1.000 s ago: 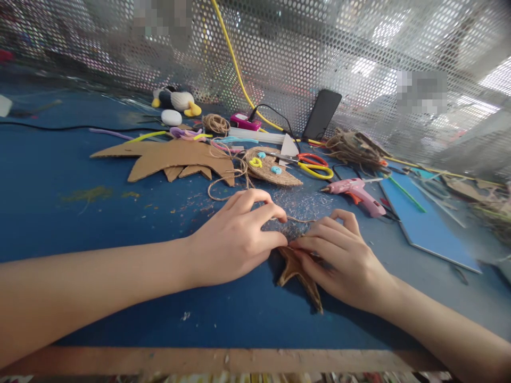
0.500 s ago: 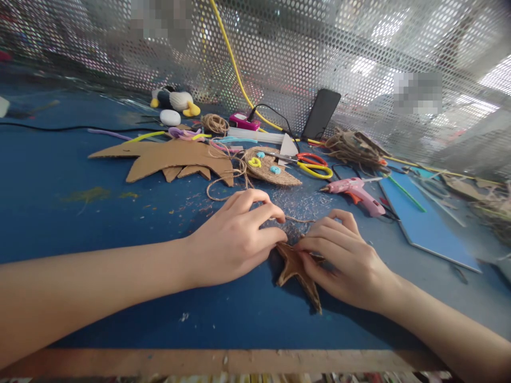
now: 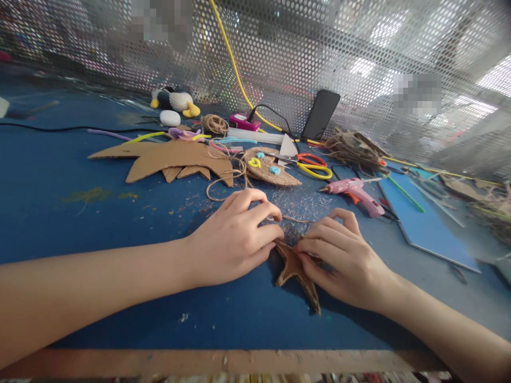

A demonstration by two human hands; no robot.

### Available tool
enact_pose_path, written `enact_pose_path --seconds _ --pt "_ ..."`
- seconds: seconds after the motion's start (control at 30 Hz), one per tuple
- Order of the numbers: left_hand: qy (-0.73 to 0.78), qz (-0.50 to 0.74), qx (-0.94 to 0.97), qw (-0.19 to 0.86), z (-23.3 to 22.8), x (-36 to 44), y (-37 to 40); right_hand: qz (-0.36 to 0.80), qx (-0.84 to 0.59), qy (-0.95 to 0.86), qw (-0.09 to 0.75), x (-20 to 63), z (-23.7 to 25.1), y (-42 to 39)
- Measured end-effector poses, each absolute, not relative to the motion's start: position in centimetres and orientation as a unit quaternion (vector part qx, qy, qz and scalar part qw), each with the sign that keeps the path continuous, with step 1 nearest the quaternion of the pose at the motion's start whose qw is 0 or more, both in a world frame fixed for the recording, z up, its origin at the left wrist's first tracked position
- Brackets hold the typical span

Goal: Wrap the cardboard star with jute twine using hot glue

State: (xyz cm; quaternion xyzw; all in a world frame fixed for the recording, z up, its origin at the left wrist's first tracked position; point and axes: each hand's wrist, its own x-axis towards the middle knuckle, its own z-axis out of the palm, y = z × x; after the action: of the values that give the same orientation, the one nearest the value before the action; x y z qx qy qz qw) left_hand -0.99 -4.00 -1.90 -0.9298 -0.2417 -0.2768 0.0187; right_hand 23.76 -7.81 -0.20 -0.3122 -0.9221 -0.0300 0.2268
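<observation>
A small brown cardboard star [image 3: 294, 266] lies close to the table's front, pinched between both hands. My left hand [image 3: 243, 239] is closed on its upper left point. My right hand [image 3: 343, 255] grips its upper right side, thumb and fingers pressed together and covering part of it. A length of jute twine [image 3: 297, 219] passes between the hands and loops back toward the left. Behind the hands rests a twine-covered piece [image 3: 269, 170] with yellow and blue rings on it. The fingertips and the star's far points are partly hidden.
A pink glue gun [image 3: 353, 194] lies right of the hands, beside a blue board [image 3: 427, 223]. Scissors [image 3: 315, 165], a large cardboard cutout [image 3: 171, 159], a twine ball [image 3: 214, 124] and a phone [image 3: 320, 115] sit farther back. A perforated metal screen [image 3: 279, 58] borders the table.
Hardly anything differs. Both hands keep their hold on the star, with only a very slight shift of the fingers and the star to the left.
</observation>
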Motion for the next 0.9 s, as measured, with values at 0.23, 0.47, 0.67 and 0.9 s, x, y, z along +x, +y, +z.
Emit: enact_pose_path --seconds 0.23,0.47,0.67,0.9 --pt "-0.244 -0.276 -0.93 0.022 -2.04 -0.99 -3.9 -0.012 -0.327 -0.917 0.227 24.05 -0.14 -7.74" --pt "-0.247 -0.272 -0.93 0.022 -1.91 -1.0 -4.0 -0.021 -0.322 -0.924 0.207 24.01 0.27 -7.67" --pt "-0.227 -0.263 -0.938 0.025 -1.91 -1.09 -3.97 -0.034 -0.316 -0.927 0.201 24.17 0.26 -7.59" --pt "-0.215 -0.264 -0.94 0.023 -2.03 -1.17 -3.88 -0.034 -0.304 -0.93 0.201 24.1 0.21 -7.57"
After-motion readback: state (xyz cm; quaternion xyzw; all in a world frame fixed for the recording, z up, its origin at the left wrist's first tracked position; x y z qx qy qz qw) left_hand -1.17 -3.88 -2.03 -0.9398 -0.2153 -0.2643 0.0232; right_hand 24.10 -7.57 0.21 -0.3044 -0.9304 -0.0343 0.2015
